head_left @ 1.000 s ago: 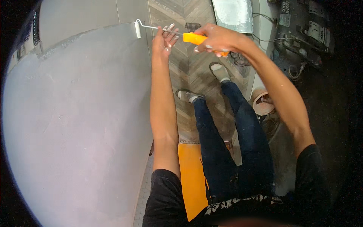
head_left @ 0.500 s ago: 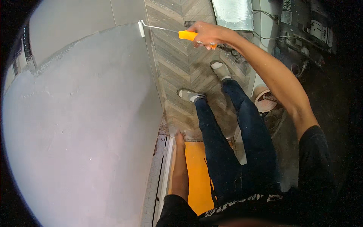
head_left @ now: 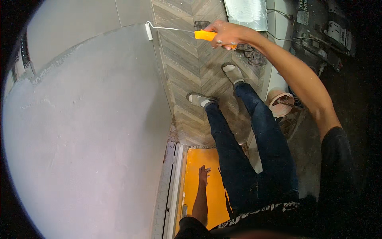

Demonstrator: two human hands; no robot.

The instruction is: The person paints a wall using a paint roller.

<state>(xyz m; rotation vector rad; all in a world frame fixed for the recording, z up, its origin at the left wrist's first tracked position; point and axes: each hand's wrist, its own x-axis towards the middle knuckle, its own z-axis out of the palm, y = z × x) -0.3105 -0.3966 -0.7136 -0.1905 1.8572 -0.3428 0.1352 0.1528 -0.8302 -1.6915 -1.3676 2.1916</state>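
Observation:
A small paint roller (head_left: 205,35) with a yellow-orange handle is gripped in my right hand (head_left: 227,34), fingers wrapped round it. Its thin wire frame reaches left to the white roller sleeve, which rests against the right edge of the grey wall panel (head_left: 99,103). That panel has a smeared, paint-like surface with small bumps and a rough upper border. Lower down, my left hand (head_left: 203,175) hangs over an orange panel (head_left: 193,171), holding nothing, its fingers somewhat apart.
A tray (head_left: 246,16) coated with white paint lies at the far right of the wood-patterned floor (head_left: 179,59). A dark cloth (head_left: 255,57) is near my feet. Further right stand a pinkish bucket (head_left: 274,97), cables and dark cylindrical equipment (head_left: 338,34).
My left hand has drawn back toward me from the floor's near edge to over the orange panel. My right hand has shifted slightly right; the roller sleeve stays at nearly the same spot.

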